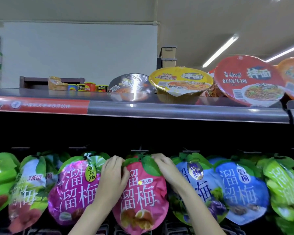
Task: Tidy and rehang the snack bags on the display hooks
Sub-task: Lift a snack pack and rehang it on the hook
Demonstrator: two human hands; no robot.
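Both hands, left hand and right hand, pinch the leaf-shaped top of the pink plum snack bag just under its display hook, apparently mid-rehang; next move likely needs the hang hole aligned with the prong.

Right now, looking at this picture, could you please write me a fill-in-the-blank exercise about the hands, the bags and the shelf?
1. Both hands grip the top of the ____ snack bag.
2. The left hand lies between that bag and the ____ bag.
3. The right hand partly covers a ____ bag.
4. On the shelf above stand instant ____ bowls.

Missing words: pink; magenta; blue; noodle
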